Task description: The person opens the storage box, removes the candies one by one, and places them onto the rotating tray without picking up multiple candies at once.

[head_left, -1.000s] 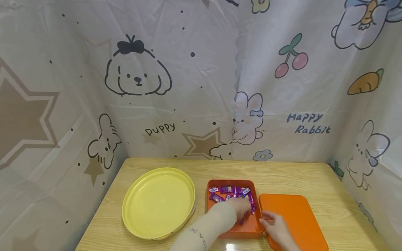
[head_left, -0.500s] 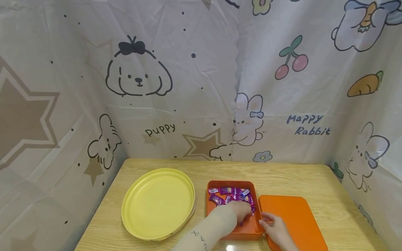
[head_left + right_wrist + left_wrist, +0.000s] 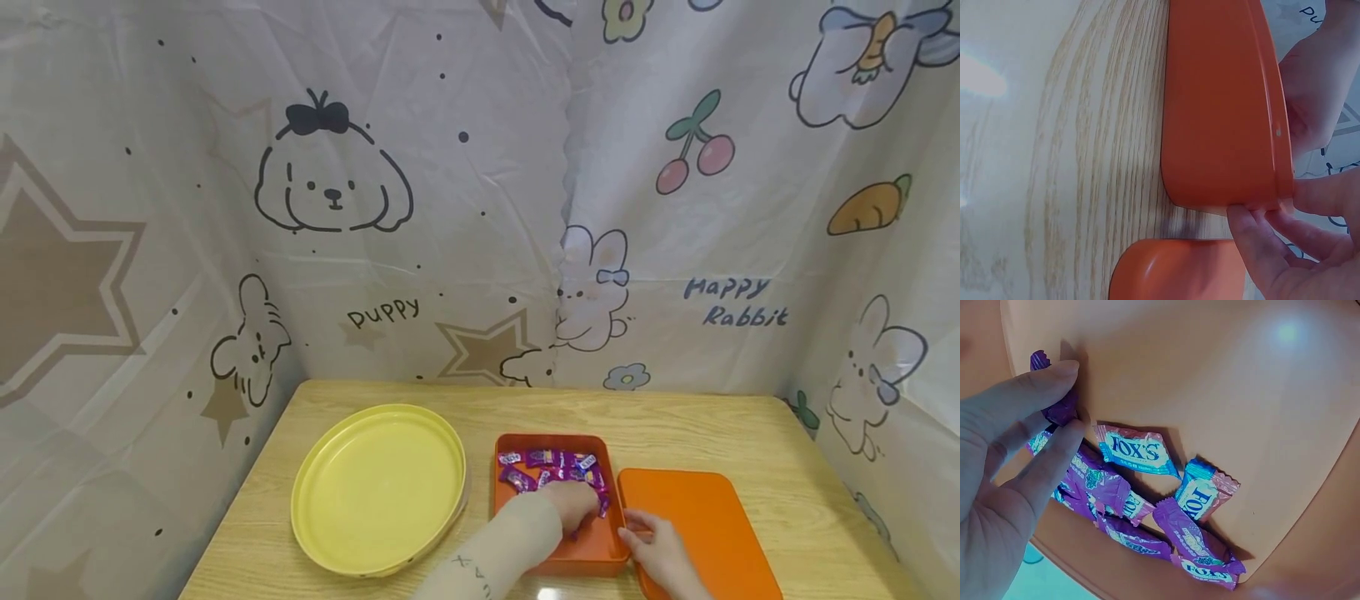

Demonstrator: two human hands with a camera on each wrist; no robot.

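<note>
Inside the orange box (image 3: 543,568), several purple-wrapped candies (image 3: 517,478) lie mostly along its far and right sides. My left hand (image 3: 573,505) reaches down into it; in the left wrist view, its thumb and fingers pinch a dark purple candy (image 3: 1060,407). Below that candy are more purple candies and two pink-and-blue ones, such as the FOX'S candy (image 3: 1137,450). At the box's near right corner, my right hand (image 3: 662,550) grips the wall. The right wrist view shows the thumb (image 3: 1325,195) at the rim and fingers (image 3: 1250,234) against the outside.
A round yellow tray (image 3: 382,492) stands left of the box on the wooden table (image 3: 675,417). Flat on the table to the right lies an orange lid (image 3: 697,517), close beside the box. A printed curtain (image 3: 480,208) hangs behind and at both sides.
The head view has tilted very slightly, so everything sits a few pixels lower. Both hands keep nearly the same places at the box.
</note>
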